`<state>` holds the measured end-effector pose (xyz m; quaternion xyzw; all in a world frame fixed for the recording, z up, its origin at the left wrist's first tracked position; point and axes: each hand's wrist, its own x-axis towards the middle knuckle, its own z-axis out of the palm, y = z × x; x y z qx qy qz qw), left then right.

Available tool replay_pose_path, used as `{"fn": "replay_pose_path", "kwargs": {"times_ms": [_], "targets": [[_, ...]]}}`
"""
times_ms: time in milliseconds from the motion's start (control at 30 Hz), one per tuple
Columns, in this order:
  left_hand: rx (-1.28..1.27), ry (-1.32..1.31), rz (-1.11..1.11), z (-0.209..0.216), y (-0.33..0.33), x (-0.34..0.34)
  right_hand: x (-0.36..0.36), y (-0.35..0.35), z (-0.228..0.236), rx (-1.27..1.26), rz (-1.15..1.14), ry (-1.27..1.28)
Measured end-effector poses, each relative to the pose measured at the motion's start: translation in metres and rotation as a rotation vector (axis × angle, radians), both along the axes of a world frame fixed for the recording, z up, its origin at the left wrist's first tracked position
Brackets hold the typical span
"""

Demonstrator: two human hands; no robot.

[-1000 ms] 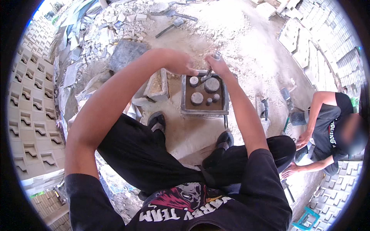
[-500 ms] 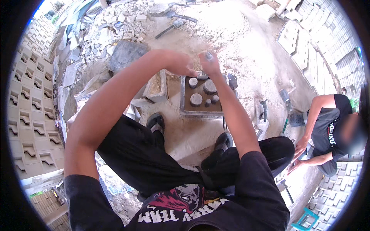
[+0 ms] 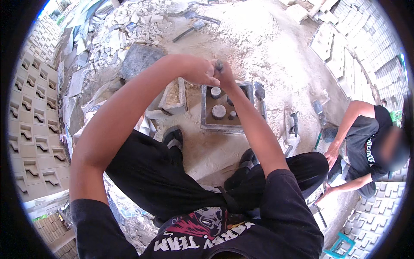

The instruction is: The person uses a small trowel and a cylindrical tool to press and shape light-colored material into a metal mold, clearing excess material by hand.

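Observation:
My left hand and my right hand meet just past the far edge of a rectangular mould box. A grey, rounded end of a handle-like thing sticks up from my closed right fist; the rest is hidden. The left fingers are curled against the right hand, and what they hold, if anything, does not show. Inside the box, round grey pegs stand in brown, sandy material, among them a wide peg and a pale-topped peg. My right forearm covers part of the box.
Left of the box stands a trough of sandy material. A dark slab and a hammer-like tool lie farther off, near broken rubble. At the right, a co-worker crouches. Stacked blocks line the left side.
My right hand has moved left against my left hand, and its forearm now covers more of the pegs. The co-worker's hands have moved apart.

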<state>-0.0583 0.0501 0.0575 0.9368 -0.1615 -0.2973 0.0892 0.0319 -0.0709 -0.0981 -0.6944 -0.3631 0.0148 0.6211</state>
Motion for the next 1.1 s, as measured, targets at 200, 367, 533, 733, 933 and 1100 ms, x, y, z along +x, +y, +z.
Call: {"fn": "replay_pose_path", "kwargs": {"times_ms": [200,367,533,733,933,1100], "targets": [[-0.032,-0.060,0.075,-0.005,0.010,-0.002,0.015,-0.015,0.031,-0.317,-0.093,0.181],[0.006,-0.082,0.067,-0.005,0.008,-0.003,0.016,-0.037,0.028,-0.277,-0.222,0.155],[0.018,-0.064,0.047,-0.006,0.000,0.007,0.038,-0.067,-0.025,-0.228,-0.244,0.195],[0.064,-0.077,0.052,-0.013,0.018,0.003,0.027,-0.066,0.021,-0.150,-0.311,0.273],[0.069,-0.078,0.047,-0.020,0.016,0.005,0.050,-0.097,0.013,-0.238,-0.375,0.269],[0.023,-0.054,-0.057,-0.027,0.002,0.017,0.063,-0.123,-0.029,-0.185,-0.570,0.156]]}}
